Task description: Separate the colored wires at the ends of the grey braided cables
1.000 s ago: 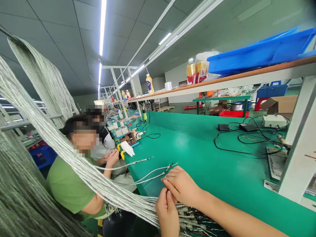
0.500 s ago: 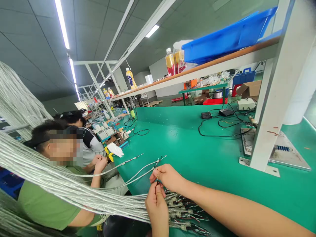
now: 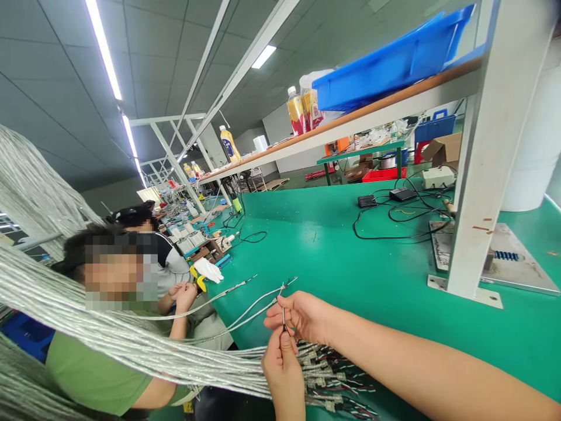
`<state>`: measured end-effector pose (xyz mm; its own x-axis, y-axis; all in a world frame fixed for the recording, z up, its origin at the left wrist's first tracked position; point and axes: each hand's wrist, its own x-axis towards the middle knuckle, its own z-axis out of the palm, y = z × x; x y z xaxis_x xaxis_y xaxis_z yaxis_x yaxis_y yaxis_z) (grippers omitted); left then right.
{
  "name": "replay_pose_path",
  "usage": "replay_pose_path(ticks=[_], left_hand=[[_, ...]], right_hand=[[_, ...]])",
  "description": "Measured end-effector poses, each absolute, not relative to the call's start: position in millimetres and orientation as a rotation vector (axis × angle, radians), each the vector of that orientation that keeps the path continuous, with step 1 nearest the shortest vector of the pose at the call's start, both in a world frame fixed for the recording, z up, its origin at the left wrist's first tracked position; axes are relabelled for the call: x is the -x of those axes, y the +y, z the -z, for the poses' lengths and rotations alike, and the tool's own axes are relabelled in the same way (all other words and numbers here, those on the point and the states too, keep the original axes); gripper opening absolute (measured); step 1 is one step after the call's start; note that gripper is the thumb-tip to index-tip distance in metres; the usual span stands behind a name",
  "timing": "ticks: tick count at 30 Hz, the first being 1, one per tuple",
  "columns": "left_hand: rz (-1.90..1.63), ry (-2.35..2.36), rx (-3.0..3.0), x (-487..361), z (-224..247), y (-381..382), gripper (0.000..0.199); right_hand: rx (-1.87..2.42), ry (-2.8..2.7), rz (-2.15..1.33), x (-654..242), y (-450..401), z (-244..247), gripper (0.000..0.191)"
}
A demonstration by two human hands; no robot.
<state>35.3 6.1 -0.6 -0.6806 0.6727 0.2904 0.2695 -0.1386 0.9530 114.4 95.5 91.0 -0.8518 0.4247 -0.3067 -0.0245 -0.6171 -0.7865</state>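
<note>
My left hand [image 3: 284,365] is closed in a pinch, thumb against fingers, round a thin cable end [image 3: 284,317] with a dark part at the fingertips. The pale piece of that end points up toward my right hand [image 3: 304,316]. My right hand's fingers are apart and loosely curved around the upper part of the cable end; whether they touch it is hard to make out. Beneath and beside both hands lies a thick bundle of silver braided cables [image 3: 210,362], its ends [image 3: 337,380] showing clear connectors and loose coloured wires. A few separate cables [image 3: 249,310] stretch over the green table behind my hands.
Two people sit at the left, the nearer in a green shirt [image 3: 96,362]. A white glove [image 3: 208,270] lies at the green table's [image 3: 315,234] left edge. At right stand a white post [image 3: 482,175] and a metal plate [image 3: 526,257]; black foot pedals [image 3: 403,194] lie behind.
My right hand has loosened from a pinch, its fingers spreading apart, and the pale cable end now shows between the hands. My left hand keeps its pinch. The view has shifted slightly.
</note>
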Motion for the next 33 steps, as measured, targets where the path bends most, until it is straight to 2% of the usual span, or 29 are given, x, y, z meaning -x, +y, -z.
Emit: replay_pose_path(ticks=[6,11,18,22,26,33], left_hand=[[-1.993,1.757,-1.008,-39,-2,1,0.052],[-1.945,1.689,-1.038,-38,0,1,0.051],[-1.940,1.711,-0.972,-32,3,4,0.060],[-1.957,1.719,-0.982,-34,6,5,0.060],[-2.086,1.691,-0.936,-44,6,7,0.055],[-2.028,1.720,-1.034,-50,-5,3,0.053]], right_hand=[[0.342,-1.634,-1.792,-127,116,-108,0.054],[0.470,-1.742,-1.740,-145,136,-124,0.054],[0.369,-2.226,-1.524,-143,123,-114,0.034],[0.366,-2.362,-1.450,-136,118,-104,0.014],[0.438,-2.285,-1.487,-131,117,-98,0.014],[0.521,-2.217,-1.431,-130,113,-99,0.014]])
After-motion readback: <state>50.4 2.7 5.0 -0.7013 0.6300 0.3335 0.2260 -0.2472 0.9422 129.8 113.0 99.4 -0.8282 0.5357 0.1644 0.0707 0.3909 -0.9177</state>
